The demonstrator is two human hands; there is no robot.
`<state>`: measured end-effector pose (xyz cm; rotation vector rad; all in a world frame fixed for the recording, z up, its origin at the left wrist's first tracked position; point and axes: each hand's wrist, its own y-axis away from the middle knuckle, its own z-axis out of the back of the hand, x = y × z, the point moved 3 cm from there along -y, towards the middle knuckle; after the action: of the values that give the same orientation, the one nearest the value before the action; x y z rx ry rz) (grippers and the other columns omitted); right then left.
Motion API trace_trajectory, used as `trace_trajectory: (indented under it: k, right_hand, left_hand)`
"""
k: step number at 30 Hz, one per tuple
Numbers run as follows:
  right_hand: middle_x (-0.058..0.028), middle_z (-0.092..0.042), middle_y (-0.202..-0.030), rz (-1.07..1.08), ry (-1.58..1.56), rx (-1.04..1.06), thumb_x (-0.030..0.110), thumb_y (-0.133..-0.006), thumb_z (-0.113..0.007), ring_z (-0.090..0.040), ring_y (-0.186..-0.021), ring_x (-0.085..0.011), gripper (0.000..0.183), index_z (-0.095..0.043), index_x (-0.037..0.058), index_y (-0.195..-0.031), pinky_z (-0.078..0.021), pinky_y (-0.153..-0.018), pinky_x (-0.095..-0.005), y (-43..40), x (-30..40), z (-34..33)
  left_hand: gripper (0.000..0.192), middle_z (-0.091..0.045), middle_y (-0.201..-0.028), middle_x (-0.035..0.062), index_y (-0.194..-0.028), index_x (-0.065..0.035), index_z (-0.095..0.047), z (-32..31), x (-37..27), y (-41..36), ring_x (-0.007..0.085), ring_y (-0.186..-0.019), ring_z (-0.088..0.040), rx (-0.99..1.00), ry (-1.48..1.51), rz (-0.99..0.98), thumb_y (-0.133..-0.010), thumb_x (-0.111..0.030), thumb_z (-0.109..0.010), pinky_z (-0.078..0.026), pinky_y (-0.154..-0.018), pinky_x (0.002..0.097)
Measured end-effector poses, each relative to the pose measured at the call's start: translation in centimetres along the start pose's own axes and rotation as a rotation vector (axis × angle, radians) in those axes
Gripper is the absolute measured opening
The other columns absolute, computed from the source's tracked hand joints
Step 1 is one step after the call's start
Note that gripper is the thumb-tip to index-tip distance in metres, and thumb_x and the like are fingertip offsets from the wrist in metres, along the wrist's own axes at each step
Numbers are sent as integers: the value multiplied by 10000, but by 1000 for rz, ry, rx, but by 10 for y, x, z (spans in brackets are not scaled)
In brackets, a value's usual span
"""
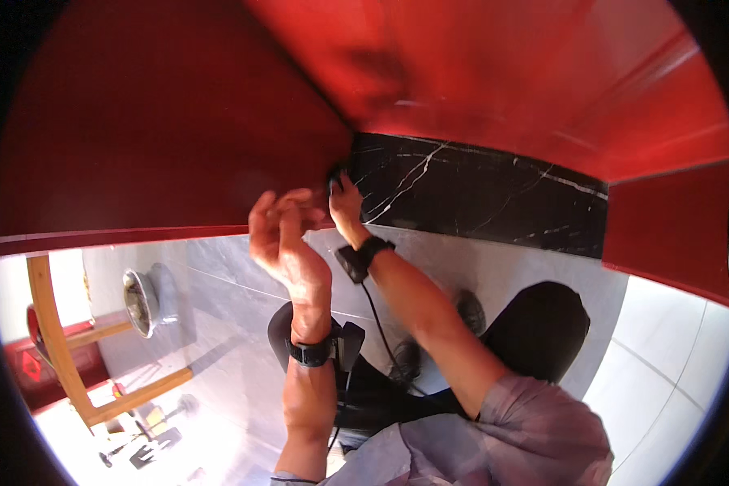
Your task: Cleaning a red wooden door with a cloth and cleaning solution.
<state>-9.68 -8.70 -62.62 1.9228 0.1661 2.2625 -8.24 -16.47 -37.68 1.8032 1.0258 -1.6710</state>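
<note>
My right hand point(346, 205) is closed around a small black object point(335, 177), whose kind I cannot make out. It reaches into the corner where a dark red panel point(170, 133) meets a black marble strip point(462, 188) with white veins. My left hand point(288, 240) is raised beside it, in front of the red panel's lower edge. Its fingers are loosely bent and apart, and nothing shows in them. Whether its fingertips touch the panel is unclear. Above the marble stretches a glossy bright red surface point(492, 79).
Black straps with small boxes and cables sit on both wrists. My knees and dark shoes point(471, 310) are close below, on grey floor tiles point(237, 304). A metal basin point(149, 302) and a wooden frame point(58, 328) stand to the left. A red side panel point(668, 225) bounds the right.
</note>
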Motion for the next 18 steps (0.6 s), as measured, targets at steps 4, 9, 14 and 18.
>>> trace_trajectory:
  k: [4, 9, 14, 18]
  right_hand:
    - [-44, -624, -786, -392, -780, 284, 66, -880, -564, -595, -684, -143, 99, -634, 65, -949, -468, -584, -299, 23, -5, 38]
    - [1, -642, -950, 60, -848, 99, -3, -915, -541, -584, -808, -118, 157, -641, 48, -1025, -476, -761, -263, -25, 109, 130]
    - [-198, -611, -1247, 1555, 215, -342, 16, -884, -540, -523, -1224, -437, 297, -610, -55, -1163, -406, -1031, -492, -28, 330, 196]
    - [-97, -482, -1417, 1665, 875, -528, 123, -815, -630, -403, -1322, -380, 452, -585, 77, -1262, -315, -1046, -571, -78, 382, 177]
  left_hand:
    - [248, -705, -925, 136, -1147, -20, -533, -18, 31, 2, 154, -632, -628, 115, 183, 256, -901, -35, -556, -500, -551, 270]
    - [352, -704, -993, 115, -1207, -27, -498, -38, 45, -6, 155, -760, -651, 116, 239, 478, -879, -98, -604, -480, -610, 263]
    - [449, -698, -1027, 96, -1285, -58, -448, -66, 77, -17, 182, -855, -652, 60, 413, 698, -869, -104, -611, -477, -675, 306]
    - [494, -693, -1002, 95, -1333, -72, -411, -95, 87, -9, 184, -807, -654, 177, 496, 738, -879, -117, -600, -477, -643, 307]
